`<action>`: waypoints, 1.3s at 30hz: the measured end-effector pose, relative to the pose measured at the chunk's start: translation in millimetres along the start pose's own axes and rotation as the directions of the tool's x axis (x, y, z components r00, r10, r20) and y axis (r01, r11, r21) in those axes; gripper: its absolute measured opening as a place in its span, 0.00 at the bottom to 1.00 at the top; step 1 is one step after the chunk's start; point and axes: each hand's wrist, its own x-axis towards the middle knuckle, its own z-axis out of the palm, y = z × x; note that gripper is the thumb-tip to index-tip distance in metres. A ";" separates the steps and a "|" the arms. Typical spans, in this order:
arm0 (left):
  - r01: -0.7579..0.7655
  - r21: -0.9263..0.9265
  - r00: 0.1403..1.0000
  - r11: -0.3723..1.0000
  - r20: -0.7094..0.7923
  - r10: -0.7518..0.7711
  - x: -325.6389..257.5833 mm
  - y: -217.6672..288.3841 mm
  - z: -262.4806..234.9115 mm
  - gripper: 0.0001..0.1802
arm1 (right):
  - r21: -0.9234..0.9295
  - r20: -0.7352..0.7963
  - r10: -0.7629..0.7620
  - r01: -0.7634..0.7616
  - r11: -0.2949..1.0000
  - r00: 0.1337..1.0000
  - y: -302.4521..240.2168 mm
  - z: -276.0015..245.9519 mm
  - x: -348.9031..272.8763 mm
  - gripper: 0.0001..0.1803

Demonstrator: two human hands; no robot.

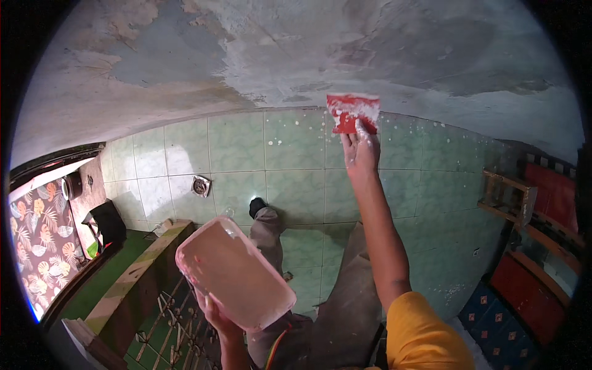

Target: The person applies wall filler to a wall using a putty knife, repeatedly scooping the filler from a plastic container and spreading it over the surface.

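Note:
My right hand (pixel 362 151) is stretched forward, closed on a red putty spreader (pixel 345 120) smeared with white paste. The spreader's far edge is at the lower part of the grey, patchy wall (pixel 394 55); whether it touches the wall I cannot tell. Low and to the left, my left hand (pixel 214 313) grips the near side of a pale pinkish rectangular tub (pixel 264 260), tilted in front of my legs. Some white residue sticks to the tub's upper corner. The fingers beneath the tub are partly hidden.
Green floor tiles (pixel 296 145) carry white splashes near the wall. A small square dish (pixel 200 185) lies on them. At left stand a wooden-topped metal railing (pixel 139 277) and a black bag (pixel 106 223). Wooden furniture with red panels (pixel 524 290) is at right.

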 end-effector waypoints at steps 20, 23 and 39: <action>0.055 -0.153 0.998 0.987 0.037 -0.050 -15.2 9.1 26.8 0.36 | 0.061 0.156 -0.022 0.012 0.998 0.987 -0.3 71.8 -14.1 0.13; -0.035 -0.080 0.996 0.996 0.080 0.041 -3.9 14.1 58.7 0.35 | -0.058 0.176 -0.021 0.032 0.998 0.984 -44.5 53.4 -41.0 0.16; -0.025 -0.070 0.806 0.997 0.589 0.062 -8.7 -16.7 207.7 0.43 | -0.748 0.240 -0.005 0.188 0.636 0.971 -150.9 -40.2 -210.9 0.14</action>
